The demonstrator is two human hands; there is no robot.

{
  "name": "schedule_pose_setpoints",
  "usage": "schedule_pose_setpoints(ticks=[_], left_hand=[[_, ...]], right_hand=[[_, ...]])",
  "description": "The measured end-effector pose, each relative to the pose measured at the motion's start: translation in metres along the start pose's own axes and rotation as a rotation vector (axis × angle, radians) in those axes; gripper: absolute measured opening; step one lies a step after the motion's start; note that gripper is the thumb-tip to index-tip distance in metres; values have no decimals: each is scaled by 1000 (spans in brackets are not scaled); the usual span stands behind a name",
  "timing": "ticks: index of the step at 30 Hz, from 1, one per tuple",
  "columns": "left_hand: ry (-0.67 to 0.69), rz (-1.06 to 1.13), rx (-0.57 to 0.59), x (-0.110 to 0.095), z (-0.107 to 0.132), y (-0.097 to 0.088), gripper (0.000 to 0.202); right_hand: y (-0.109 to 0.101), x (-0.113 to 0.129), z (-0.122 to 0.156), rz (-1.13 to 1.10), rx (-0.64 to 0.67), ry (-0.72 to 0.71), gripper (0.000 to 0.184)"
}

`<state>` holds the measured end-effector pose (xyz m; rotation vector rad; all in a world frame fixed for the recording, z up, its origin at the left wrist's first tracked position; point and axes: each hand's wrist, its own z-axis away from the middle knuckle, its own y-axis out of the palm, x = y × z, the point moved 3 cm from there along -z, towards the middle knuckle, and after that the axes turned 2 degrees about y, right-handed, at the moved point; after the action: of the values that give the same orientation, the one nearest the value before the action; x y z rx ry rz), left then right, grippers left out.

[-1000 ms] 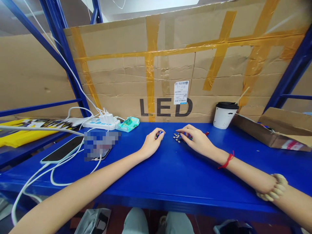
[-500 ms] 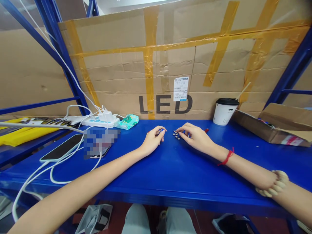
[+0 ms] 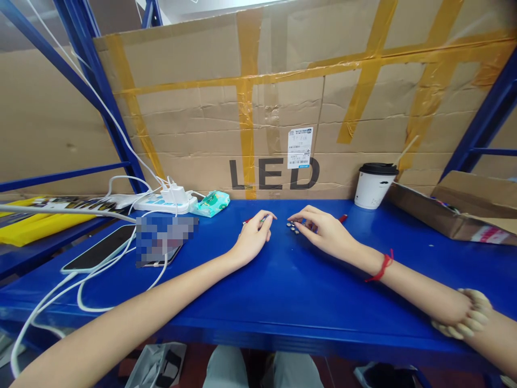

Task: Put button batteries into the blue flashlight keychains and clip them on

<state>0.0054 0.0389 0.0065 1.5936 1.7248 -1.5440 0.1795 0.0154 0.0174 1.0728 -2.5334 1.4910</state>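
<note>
Over the middle of the blue shelf top, my left hand is curled closed. Something small shows between its thumb and fingers, too small to name, and a bit of red sticks out on its far left side. My right hand is to the right, thumb and fingertips drawn together at several small round silver discs lying on the shelf. Whether a disc is between those fingertips is hidden. Behind the right hand, the end of a thin red object shows.
At back right stand a lidded paper cup with a stick and an open cardboard box. To the left lie a phone, white cables, a power strip and a green packet. A large cardboard sheet closes the back.
My right hand stays by the discs, its fingertips shifted slightly. My left hand has turned a little, and the small item in its fingers shows less. The view has moved slightly.
</note>
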Motion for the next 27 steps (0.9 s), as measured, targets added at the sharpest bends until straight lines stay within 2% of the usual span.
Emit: schedule_pose_setpoints(ticks=[5,11,14,22,27], left_hand=[[44,-172,50,-3,4,1,26],[179,-156,132,-13,9,7,24],[209,-122,154,-14,10,10,22],[176,-106,129,-13,11,9,19],[195,-83,172,-14,12,10,21]], right_hand=[[0,7,-1,-271,-18,46,28],[0,11,-1,-507,-33,128,31],[0,13,-1,-563,-18,157,34],[1,10,-1,-708,62,242,39],[0,3,-2,-758,111,298,45]])
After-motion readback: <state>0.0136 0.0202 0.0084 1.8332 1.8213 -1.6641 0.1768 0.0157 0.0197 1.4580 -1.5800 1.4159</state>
